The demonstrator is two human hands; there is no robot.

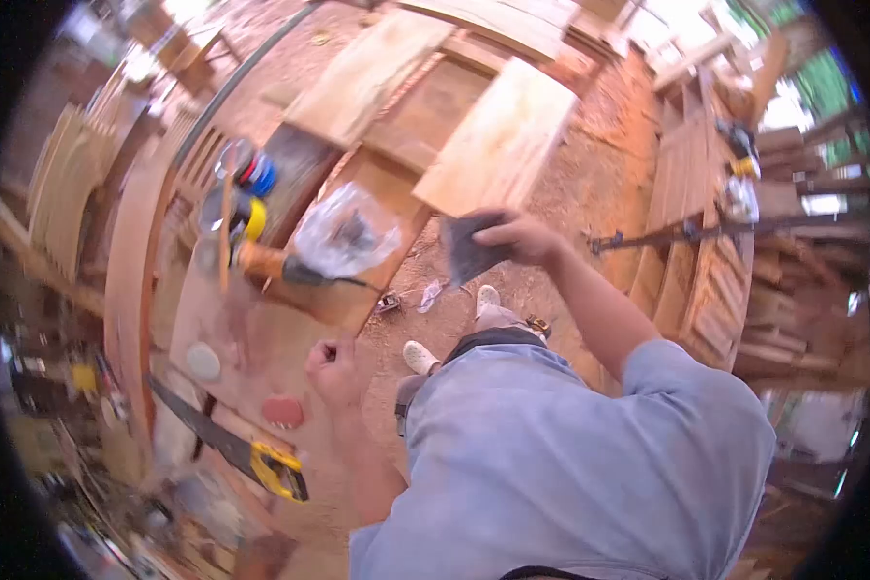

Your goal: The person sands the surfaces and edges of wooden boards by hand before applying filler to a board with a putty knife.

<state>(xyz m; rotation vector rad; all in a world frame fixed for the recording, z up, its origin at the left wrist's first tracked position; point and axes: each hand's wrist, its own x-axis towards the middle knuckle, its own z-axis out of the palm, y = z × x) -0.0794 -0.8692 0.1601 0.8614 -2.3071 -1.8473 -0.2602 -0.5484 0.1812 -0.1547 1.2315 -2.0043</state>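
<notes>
My right hand (522, 239) grips a dark grey sheet that looks like sandpaper (472, 249), held up near the end of a pale wooden board (498, 140). My left hand (336, 375) is curled closed over the near edge of the workbench (271, 353); a dark spot shows among its fingers, and I cannot make out whether it is an object or a gap. Close to this hand lies a reddish round disc (282, 413). An orange power tool (269, 262) and a clear plastic bag (348, 232) with something dark in it lie farther up the bench.
A handsaw (227, 440) with a yellow handle and a whitish disc (203, 362) lie on the left. Containers with a yellow band (251, 219) and a blue band (261, 176) stand behind. Wooden frames (681, 193) are at right. A small object (388, 303) lies on the ground.
</notes>
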